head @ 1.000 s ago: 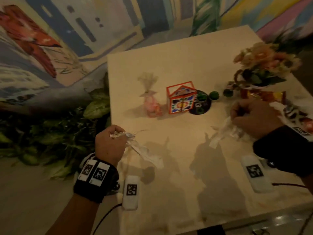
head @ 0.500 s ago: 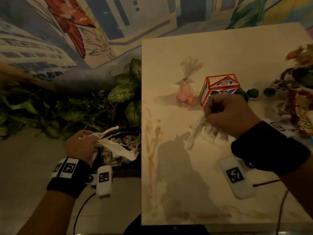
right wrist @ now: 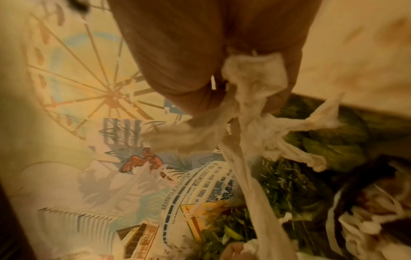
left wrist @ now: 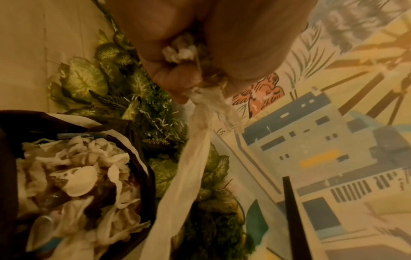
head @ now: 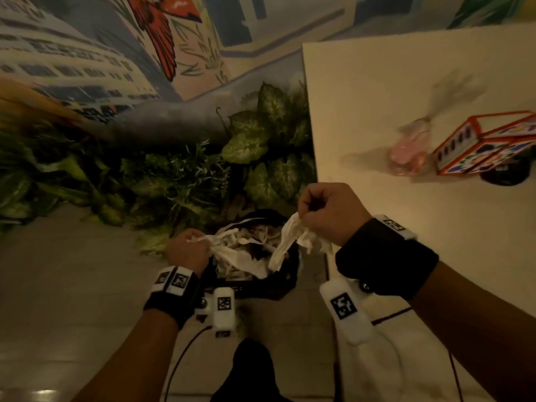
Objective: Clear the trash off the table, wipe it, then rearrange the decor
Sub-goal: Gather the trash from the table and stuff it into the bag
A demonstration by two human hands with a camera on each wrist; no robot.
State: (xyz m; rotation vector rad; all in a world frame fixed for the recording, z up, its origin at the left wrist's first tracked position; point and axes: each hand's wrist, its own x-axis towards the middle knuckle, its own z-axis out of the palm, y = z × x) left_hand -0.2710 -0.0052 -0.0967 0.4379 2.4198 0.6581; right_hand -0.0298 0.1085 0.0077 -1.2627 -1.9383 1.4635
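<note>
My left hand point(head: 188, 250) grips a crumpled white tissue strip point(head: 237, 259) over the dark trash bin point(head: 278, 285) on the floor; the left wrist view shows the fist point(left wrist: 200, 70) closed on that strip point(left wrist: 189, 167). My right hand point(head: 324, 210) holds another wad of torn tissue point(head: 290, 242) above the bin's right rim, at the table's left edge; its fingers point(right wrist: 200, 98) clench the tissue point(right wrist: 255, 109). The bin point(left wrist: 73, 176) is full of white paper scraps. On the table point(head: 406, 82) stand a pink wrapped favour point(head: 409, 152) and a red-framed patterned box point(head: 481, 146).
Leafy green plants point(head: 255, 146) line the floor between the bin and a painted mural wall point(head: 116, 53). A dark round base point(head: 504, 175) sits under the box's right side. Pale tiled floor point(head: 72, 285) spreads to the left. My dark shoe point(head: 252, 369) shows at the bottom.
Both hands have carried their tissues left off the table; the left now sits over the bin and the right has come from mid-table to the bin's rim. The view swung left.
</note>
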